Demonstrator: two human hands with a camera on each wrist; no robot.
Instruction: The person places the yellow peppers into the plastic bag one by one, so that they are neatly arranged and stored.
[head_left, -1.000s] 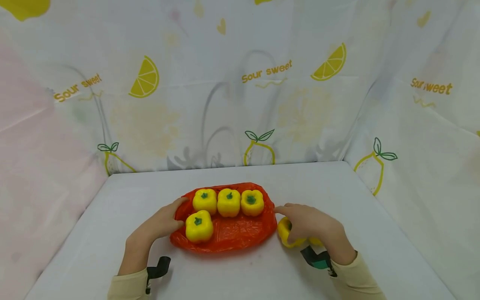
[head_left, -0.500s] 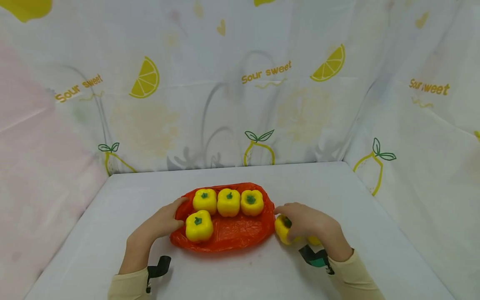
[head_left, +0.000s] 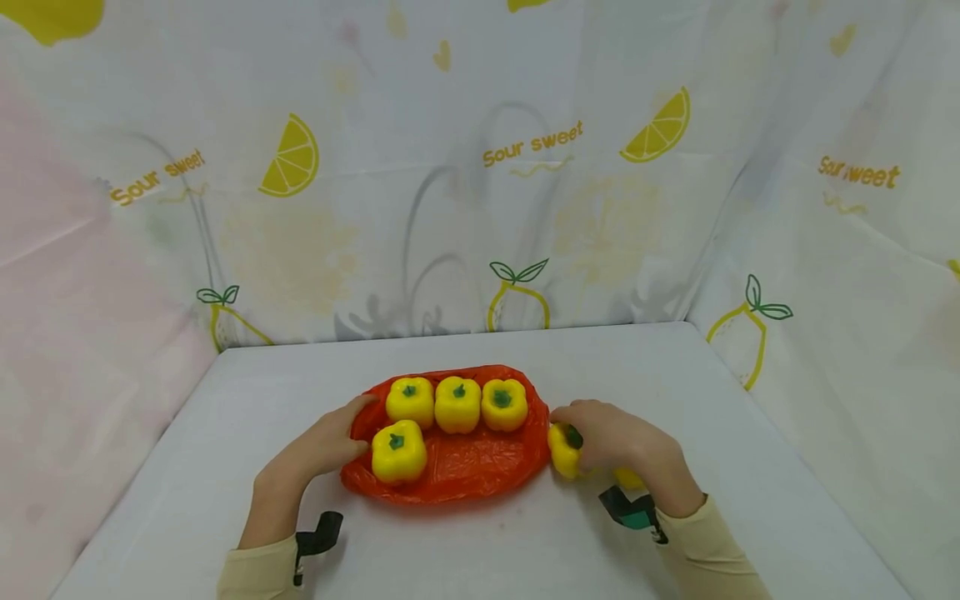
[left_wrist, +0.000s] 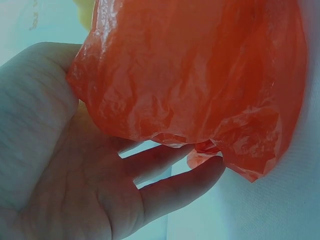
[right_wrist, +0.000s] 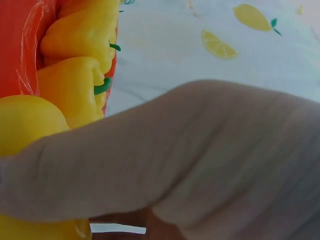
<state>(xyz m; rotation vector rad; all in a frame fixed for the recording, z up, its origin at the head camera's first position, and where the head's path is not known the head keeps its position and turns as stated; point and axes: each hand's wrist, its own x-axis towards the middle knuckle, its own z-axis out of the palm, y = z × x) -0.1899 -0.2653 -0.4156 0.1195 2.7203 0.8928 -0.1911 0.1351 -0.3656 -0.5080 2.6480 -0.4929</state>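
In the head view my left hand (head_left: 322, 442) holds the left end of a red plastic bag (head_left: 480, 467) that lies spread open like a shallow basin. The left wrist view has its fingers against the crinkled bag (left_wrist: 185, 75). My right hand (head_left: 618, 437) grips a yellow bell pepper (head_left: 564, 454) with a green stem, close beside the bag's right rim. In the right wrist view the thumb lies across this pepper (right_wrist: 30, 115), and the other fingers are mostly hidden. Inside the bag sit several yellow bell peppers: three in a back row and one pepper (head_left: 399, 452) at front left.
Another yellow pepper (head_left: 628, 478) shows partly beneath my right wrist. Everything rests on a white table (head_left: 465, 554), with a lemon-print cloth (head_left: 465, 208) hanging behind and at the sides. A dark strap piece (head_left: 321, 533) juts from my left wrist.
My right hand has turned and drawn its pepper slightly left toward the bag, tilting it so the green stem now shows. The left hand and the peppers in the bag have stayed put.
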